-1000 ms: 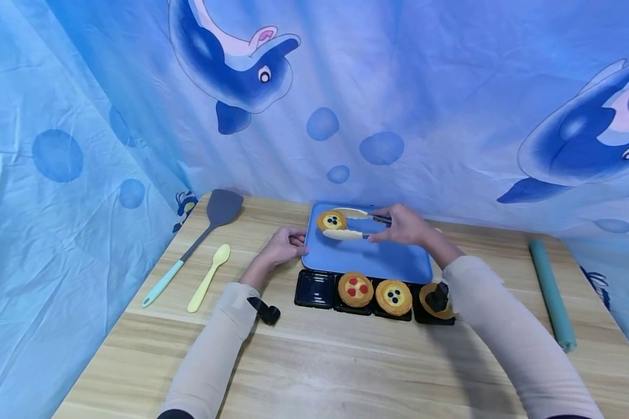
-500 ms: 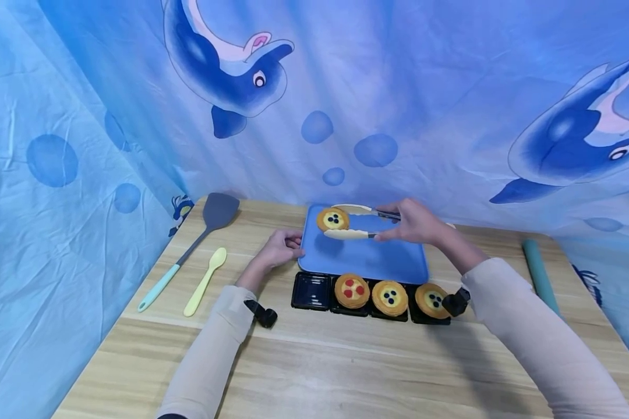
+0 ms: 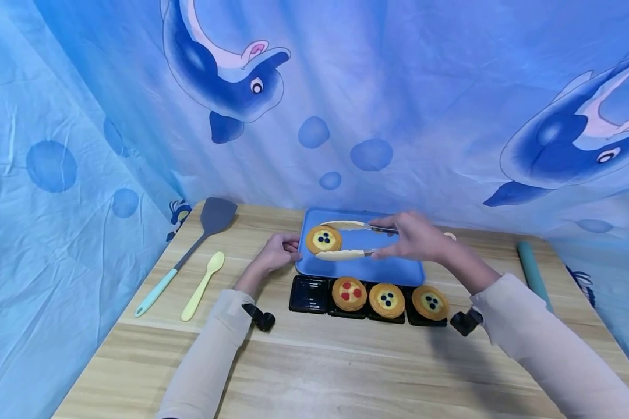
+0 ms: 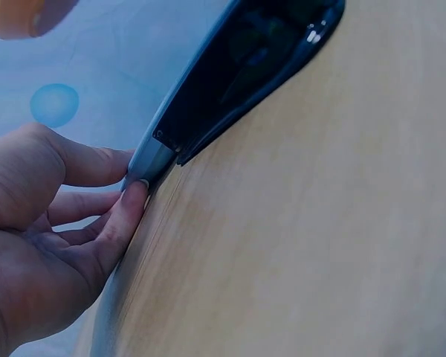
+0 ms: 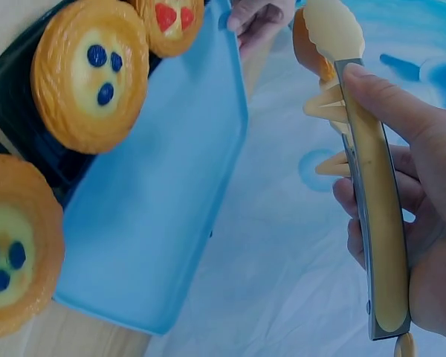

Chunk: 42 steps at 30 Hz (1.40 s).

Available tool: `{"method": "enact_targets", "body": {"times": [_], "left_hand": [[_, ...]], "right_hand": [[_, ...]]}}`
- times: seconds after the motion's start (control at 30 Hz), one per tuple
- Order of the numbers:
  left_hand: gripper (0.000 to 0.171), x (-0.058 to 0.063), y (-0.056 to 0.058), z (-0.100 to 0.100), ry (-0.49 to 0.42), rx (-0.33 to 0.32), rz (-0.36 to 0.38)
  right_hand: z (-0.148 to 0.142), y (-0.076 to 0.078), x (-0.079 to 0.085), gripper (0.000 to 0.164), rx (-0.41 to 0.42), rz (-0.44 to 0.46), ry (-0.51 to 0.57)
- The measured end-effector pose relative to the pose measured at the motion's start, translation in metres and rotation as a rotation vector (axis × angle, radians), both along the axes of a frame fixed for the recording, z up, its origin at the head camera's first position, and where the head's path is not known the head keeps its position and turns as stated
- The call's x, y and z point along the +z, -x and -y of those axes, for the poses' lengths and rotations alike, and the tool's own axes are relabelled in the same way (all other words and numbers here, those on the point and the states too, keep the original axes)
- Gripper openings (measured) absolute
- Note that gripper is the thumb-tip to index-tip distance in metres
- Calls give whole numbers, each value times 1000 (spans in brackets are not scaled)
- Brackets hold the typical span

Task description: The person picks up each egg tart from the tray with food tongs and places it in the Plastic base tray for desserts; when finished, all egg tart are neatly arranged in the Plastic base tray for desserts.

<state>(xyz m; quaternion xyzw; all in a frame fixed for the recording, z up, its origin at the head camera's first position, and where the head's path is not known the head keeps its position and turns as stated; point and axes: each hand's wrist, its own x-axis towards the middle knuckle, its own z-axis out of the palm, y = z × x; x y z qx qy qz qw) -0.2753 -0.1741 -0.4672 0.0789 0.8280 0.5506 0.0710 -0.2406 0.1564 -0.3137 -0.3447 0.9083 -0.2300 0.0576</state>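
My right hand (image 3: 413, 237) grips a pair of tongs (image 5: 377, 216) with cream tips. Between the tips is an egg tart (image 3: 324, 240) with blueberries, over the left part of a blue tray (image 3: 367, 270). My left hand (image 4: 52, 223) pinches the tray's left rim between thumb and fingers. Along the tray's near side runs a row of black square holders. The leftmost holder (image 3: 308, 294) has nothing in it. The others carry a tart with red berry pieces (image 3: 349, 294), a blueberry tart (image 3: 387, 301) and another blueberry tart (image 3: 430, 303).
Left of the tray, a grey spatula (image 3: 218, 215) with a mint handle and a pale yellow spoon (image 3: 203, 285) lie on the wooden table (image 3: 314, 372). A green roll (image 3: 532, 273) lies at the right. A blue dolphin-print curtain (image 3: 424, 105) hangs behind the table.
The tongs and the tart between them have come down and toward me over the tray's left part. My right forearm has shifted right, uncovering the rightmost tart. My left hand stays at the rim.
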Motion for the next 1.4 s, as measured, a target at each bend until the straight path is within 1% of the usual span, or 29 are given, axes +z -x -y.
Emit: {"method": "enact_targets", "body": {"times": [0.2, 0.33, 0.47, 0.6, 0.73, 0.87, 1.0, 1.2, 1.4], "left_hand": [[50, 1, -2, 1, -22, -3, 17], [50, -1, -2, 1, -41, -3, 20], [50, -1, -2, 0, -25, 5, 25], [54, 1, -3, 0, -10, 14, 20], [51, 1, -2, 0, -16, 21, 27], [47, -1, -1, 1, -23, 20, 33], [48, -2, -1, 1, -22, 7, 30], [52, 0, -2, 0, -28, 4, 43], [51, 2, -1, 0, -6, 17, 44]], "right_hand": [[4, -9, 0, 69, 44, -2, 21], [7, -15, 0, 70, 57, -9, 21], [9, -22, 0, 70, 75, -9, 18], [11, -27, -1, 71, 92, -15, 11], [12, -30, -3, 69, 108, -17, 9], [14, -31, -9, 67, 124, -5, -4], [17, -33, -18, 66, 122, -14, -15], [20, -32, -30, 65, 113, -20, -32], [23, -31, -40, 64, 114, -15, -52]]}}
